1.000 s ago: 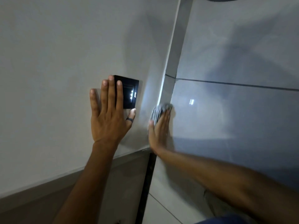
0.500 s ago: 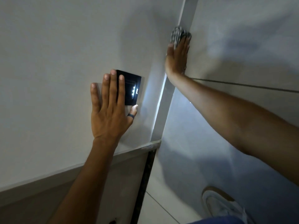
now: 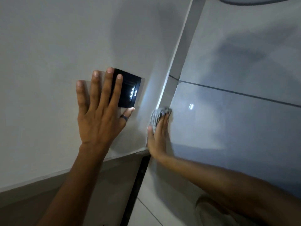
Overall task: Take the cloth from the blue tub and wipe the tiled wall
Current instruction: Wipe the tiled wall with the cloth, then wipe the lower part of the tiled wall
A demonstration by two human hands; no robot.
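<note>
A grey striped cloth [image 3: 156,116] is pressed against the glossy grey tiled wall [image 3: 236,121] near the corner, under the fingers of my right hand [image 3: 158,137]. That hand lies flat on the tile with the cloth bunched at its fingertips. My left hand [image 3: 99,110] rests flat with fingers spread on the plain white wall [image 3: 48,62], partly covering a black switch panel [image 3: 128,90]. The blue tub is out of view.
The black switch panel has small lit indicators. A vertical corner strip [image 3: 182,51] divides the white wall from the tiles. A dark gap [image 3: 136,185] runs down below the corner. A shoe [image 3: 211,209] shows at the bottom right.
My right hand went up the corner edge with the cloth, then came back down to the lower tile. The left hand stayed on the white wall.
</note>
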